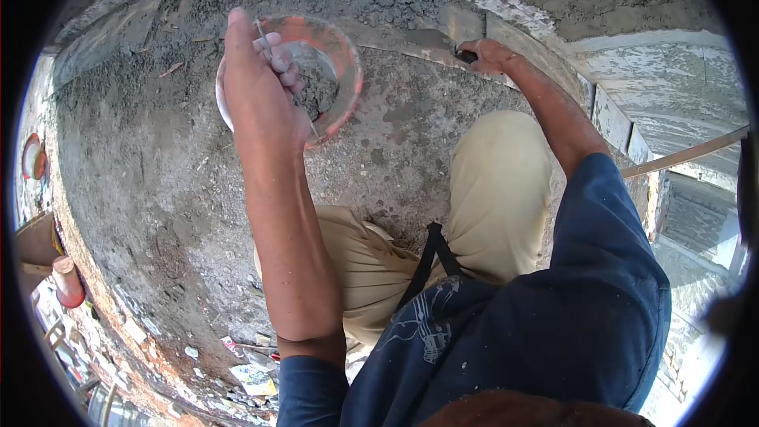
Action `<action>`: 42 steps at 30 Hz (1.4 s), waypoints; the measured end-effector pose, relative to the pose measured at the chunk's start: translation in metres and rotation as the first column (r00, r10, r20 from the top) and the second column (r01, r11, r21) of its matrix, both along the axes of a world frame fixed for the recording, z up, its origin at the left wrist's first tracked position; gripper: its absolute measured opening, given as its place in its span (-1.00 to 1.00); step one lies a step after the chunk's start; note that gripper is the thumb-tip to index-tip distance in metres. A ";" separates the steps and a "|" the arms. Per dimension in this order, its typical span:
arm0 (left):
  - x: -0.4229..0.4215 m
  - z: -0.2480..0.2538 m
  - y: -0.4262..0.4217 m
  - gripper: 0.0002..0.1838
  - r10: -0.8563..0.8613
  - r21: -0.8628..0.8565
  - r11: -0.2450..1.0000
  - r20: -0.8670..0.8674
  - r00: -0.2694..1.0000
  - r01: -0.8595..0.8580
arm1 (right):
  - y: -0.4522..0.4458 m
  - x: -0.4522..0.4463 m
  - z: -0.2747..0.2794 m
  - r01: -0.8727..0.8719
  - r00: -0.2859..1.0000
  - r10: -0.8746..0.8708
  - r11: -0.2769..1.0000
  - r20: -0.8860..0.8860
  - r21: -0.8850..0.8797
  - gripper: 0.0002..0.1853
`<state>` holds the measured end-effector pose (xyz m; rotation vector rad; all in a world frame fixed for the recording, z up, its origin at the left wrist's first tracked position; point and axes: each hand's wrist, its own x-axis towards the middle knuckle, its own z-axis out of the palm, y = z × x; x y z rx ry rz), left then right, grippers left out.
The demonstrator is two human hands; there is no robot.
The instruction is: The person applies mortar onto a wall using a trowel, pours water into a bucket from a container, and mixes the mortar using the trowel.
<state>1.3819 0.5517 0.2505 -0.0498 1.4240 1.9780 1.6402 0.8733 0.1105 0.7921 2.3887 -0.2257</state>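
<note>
My left hand [265,75] is closed around the thin handle [262,32] of a bucket, its thumb pointing up. The bucket [353,71] has an orange-red rim and stands on rough ground, with wet grey mortar [320,95] inside; the hand hides its left part. Off to the right, my right hand [489,56] grips the dark handle of a trowel [433,39]. The flat blade points left, over a narrow ledge at the foot of the mortar-covered strip. My fingers partly cover the trowel's handle.
Loose grey mortar [387,4] lies along the strip beyond the bucket. Light panels [656,71] stand at the right, near a long thin wooden strip [688,150]. Rubble and scraps [253,379] litter the lower left, with a reddish container [69,285] at the edge.
</note>
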 end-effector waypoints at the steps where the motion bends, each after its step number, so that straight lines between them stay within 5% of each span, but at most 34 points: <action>1: -0.006 0.003 -0.006 -0.41 0.043 -0.008 0.999 -0.012 0.999 -0.043 | 0.002 0.005 0.002 -0.038 0.995 0.025 0.989 -0.098 -0.144 -0.44; 5: -0.022 0.012 -0.013 -0.43 0.151 -0.064 0.986 -0.071 0.986 -0.156 | 0.012 -0.017 -0.045 0.027 0.961 0.002 0.995 -0.277 0.100 -0.33; 6: -0.025 0.014 -0.016 -0.44 0.197 -0.061 0.978 -0.062 0.979 -0.200 | 0.011 -0.031 -0.050 -0.060 0.991 0.078 0.985 -0.106 0.164 -0.33; 8: -0.033 0.014 -0.023 -0.46 0.285 -0.059 0.956 -0.042 0.958 -0.287 | 0.006 -0.046 -0.018 0.080 0.994 -0.095 0.968 -0.052 -0.239 -0.35; 10: -0.041 0.012 -0.034 -0.45 0.332 -0.080 0.939 -0.041 0.942 -0.334 | 0.005 -0.042 0.004 0.133 0.983 -0.180 0.815 -0.027 -0.564 -0.34; 13: -0.049 0.017 -0.043 -0.45 0.391 -0.079 0.917 -0.007 0.920 -0.390 | 0.011 -0.030 -0.018 0.193 0.943 -0.239 0.959 -0.230 -0.206 -0.32; 14: -0.049 0.015 -0.045 -0.44 0.390 -0.054 0.920 0.007 0.921 -0.389 | 0.011 -0.032 -0.033 0.239 0.966 -0.235 0.971 -0.111 0.016 -0.31; 18: -0.051 0.013 -0.045 -0.43 0.348 0.035 0.935 0.086 0.933 -0.352 | -0.032 -0.032 0.014 0.272 0.961 -0.226 0.875 0.160 -0.400 -0.40; 21: -0.050 0.017 -0.045 -0.48 0.309 0.029 0.948 0.160 0.937 -0.318 | -0.048 -0.027 0.044 0.278 0.945 -0.324 0.701 0.055 -0.657 -0.41; 25: -0.034 -0.002 -0.034 -0.50 0.140 0.114 0.980 0.187 0.972 -0.163 | -0.007 -0.021 0.064 0.115 0.967 -0.158 0.970 -0.200 -0.212 -0.31; 29: -0.004 -0.007 -0.017 -0.46 0.063 0.098 0.992 0.129 0.990 -0.076 | 0.028 -0.014 0.003 -0.032 0.955 0.079 0.986 -0.285 0.165 -0.32; 33: 0.010 -0.013 -0.022 -0.41 0.088 0.020 0.996 0.144 0.986 -0.091 | 0.002 -0.034 -0.053 0.102 0.937 -0.079 0.994 -0.340 0.048 -0.35; 37: 0.007 -0.023 -0.035 -0.35 0.067 -0.013 0.998 0.189 0.980 -0.065 | -0.019 -0.040 -0.093 -0.005 0.801 -0.019 0.999 -0.598 -0.038 -0.41; 41: 0.019 -0.040 -0.043 -0.33 0.087 -0.121 0.991 0.212 0.973 -0.062 | -0.003 -0.062 -0.083 0.132 0.870 -0.161 0.987 -0.466 -0.096 -0.40; 42: 0.022 -0.041 -0.043 -0.34 0.079 -0.122 0.991 0.227 0.971 -0.052 | 0.002 -0.061 -0.088 0.020 0.885 -0.068 0.994 -0.461 -0.109 -0.40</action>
